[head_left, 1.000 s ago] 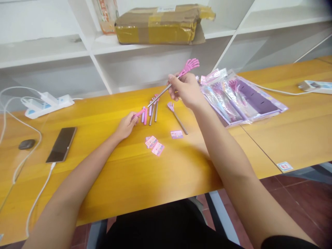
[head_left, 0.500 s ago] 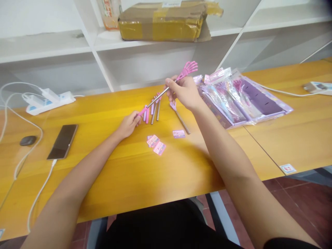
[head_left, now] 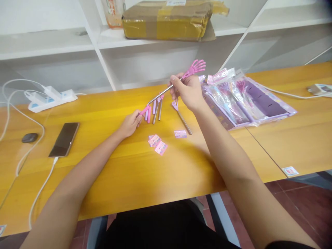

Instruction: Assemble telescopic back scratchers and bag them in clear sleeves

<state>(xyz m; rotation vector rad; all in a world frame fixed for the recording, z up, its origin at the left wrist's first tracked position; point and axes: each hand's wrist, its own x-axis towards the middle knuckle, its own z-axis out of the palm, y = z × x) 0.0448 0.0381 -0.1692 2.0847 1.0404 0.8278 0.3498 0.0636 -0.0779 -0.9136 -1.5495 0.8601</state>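
Observation:
My right hand point(head_left: 189, 90) pinches the metal rod of a back scratcher point(head_left: 165, 90); its pink hand-shaped head point(head_left: 195, 67) points up and right. Closed round a pink tube handle point(head_left: 144, 110) is my left hand point(head_left: 131, 123). The rod's lower tip is right by the handle's upper end; I cannot tell whether they touch. Just beyond lie more pink and purple tube handles point(head_left: 148, 114) and scratchers with bare metal rods point(head_left: 159, 110). A purple-headed scratcher point(head_left: 184, 121) rests below my right hand, near a small printed card point(head_left: 180, 134). Several more cards point(head_left: 161, 148) overlap to its left.
At the right, a purple display box point(head_left: 267, 100) holds bagged back scratchers point(head_left: 228, 100). A phone point(head_left: 64, 139) on a cable, a dark mouse-like object point(head_left: 29, 137) and a power strip point(head_left: 53, 101) are at the left. A taped carton point(head_left: 166, 22) sits on the shelf behind.
The rod's tip and the pink handle came together in line half a second ago; now the tip sits slightly above the handle's end. The view has shifted a little. Both hands keep their grips.

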